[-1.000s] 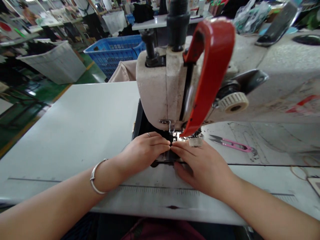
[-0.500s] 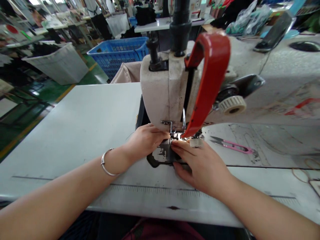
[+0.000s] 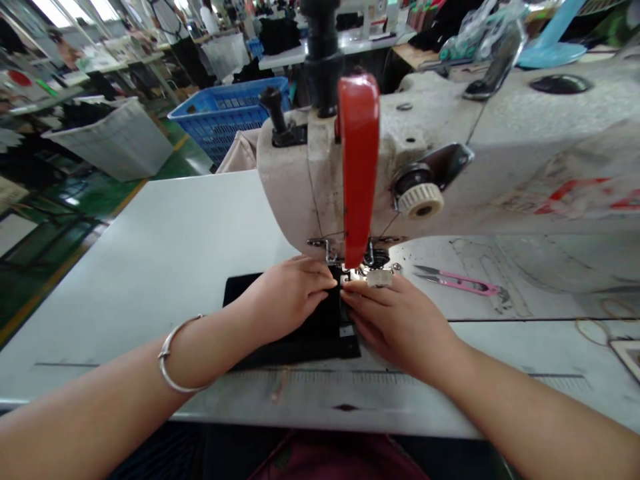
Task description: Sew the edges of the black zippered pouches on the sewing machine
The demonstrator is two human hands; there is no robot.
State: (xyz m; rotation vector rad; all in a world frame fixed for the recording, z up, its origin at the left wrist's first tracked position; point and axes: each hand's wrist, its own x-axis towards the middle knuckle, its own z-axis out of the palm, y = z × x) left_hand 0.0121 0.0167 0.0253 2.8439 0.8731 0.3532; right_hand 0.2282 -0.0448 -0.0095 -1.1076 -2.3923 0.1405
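A black fabric piece lies flat on the table, its right edge beside the presser foot of a sewing machine. My left hand rests over the fabric, fingers bent and pinched together on it close to the needle area. My right hand lies flat just right of the fabric's edge, fingers stretched and fingertips touching that edge. A red curved bar on the machine's head blocks the view of the needle.
Pink-handled thread snips lie right of my right hand, under the machine arm. A ruler scale runs along the table's front. A blue crate stands beyond the table, and a white bin is at the left.
The black fabric, earlier mostly hidden behind my left hand, now lies spread toward me beneath it. My view has shifted, and the red bar appears more upright. My right hand stays near the foot.
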